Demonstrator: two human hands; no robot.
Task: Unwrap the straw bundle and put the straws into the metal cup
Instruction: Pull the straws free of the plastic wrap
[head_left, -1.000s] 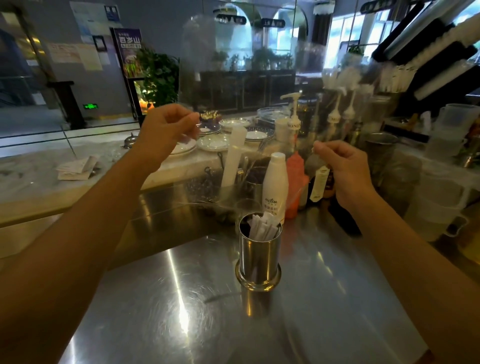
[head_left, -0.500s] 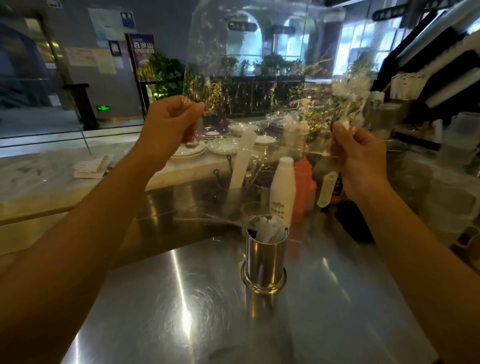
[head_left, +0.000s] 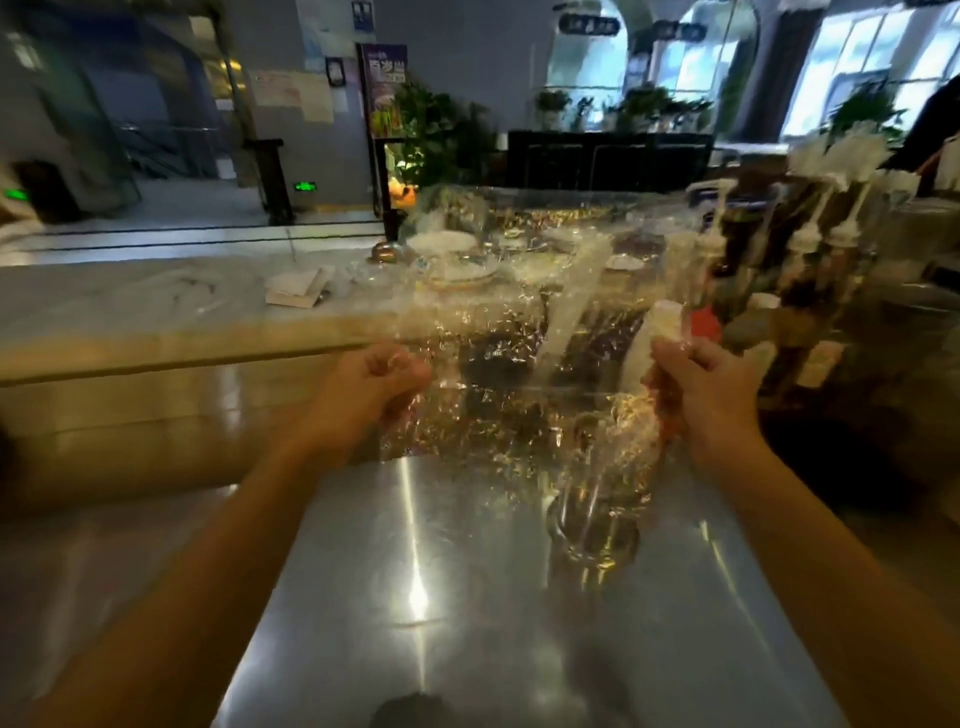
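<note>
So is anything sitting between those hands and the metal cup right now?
Yes. The clear plastic wrap, pinched by the left hand and right hand, hangs in front of the metal cup, which shows only blurrily through it.

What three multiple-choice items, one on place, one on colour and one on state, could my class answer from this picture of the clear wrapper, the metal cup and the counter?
1. Where does the metal cup stand?
A. on the steel counter, seen through the wrapper
B. on the marble ledge
C. in the left hand

2. What colour is the cap beside the white squeeze bottle?
A. green
B. red
C. black

3. How is the clear plastic wrapper held?
A. balled up in one fist
B. lying flat on the counter
C. stretched between both hands

Answers:
1 A, the cup's blurred outline sits on the shiny counter behind the film.
2 B, a red cap shows right of the bottle.
3 C, the left hand and right hand each pinch one side, with the film spread between them.
</note>
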